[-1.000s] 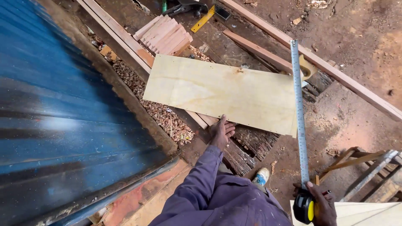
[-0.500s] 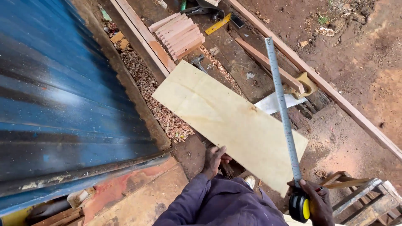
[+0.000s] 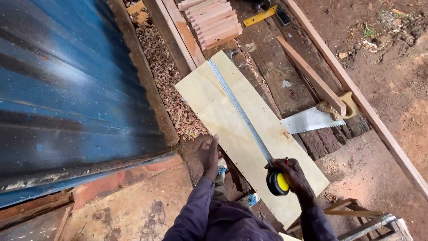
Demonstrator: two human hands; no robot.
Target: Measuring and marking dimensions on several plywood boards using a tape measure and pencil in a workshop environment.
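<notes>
A pale plywood board (image 3: 223,111) lies on the ground, running from upper left to lower right. My right hand (image 3: 292,178) grips a yellow and black tape measure (image 3: 277,183) over the board's near end. Its metal blade (image 3: 238,109) stretches along the board to the far end. My left hand (image 3: 208,154) hovers flat with fingers together just off the board's left edge, holding nothing. Both arms wear dark purple sleeves.
A blue corrugated metal sheet (image 3: 67,89) fills the left. Wood shavings (image 3: 167,76) lie beside it. A handsaw (image 3: 312,118) rests right of the board under a wooden batten (image 3: 310,76). Stacked wood strips (image 3: 214,20), a long timber (image 3: 356,96) and a wooden frame (image 3: 361,221) surround.
The view swung so the board now runs diagonally. The tape blade, earlier raised right of the board, now lies along it. My left hand shifted left of the board.
</notes>
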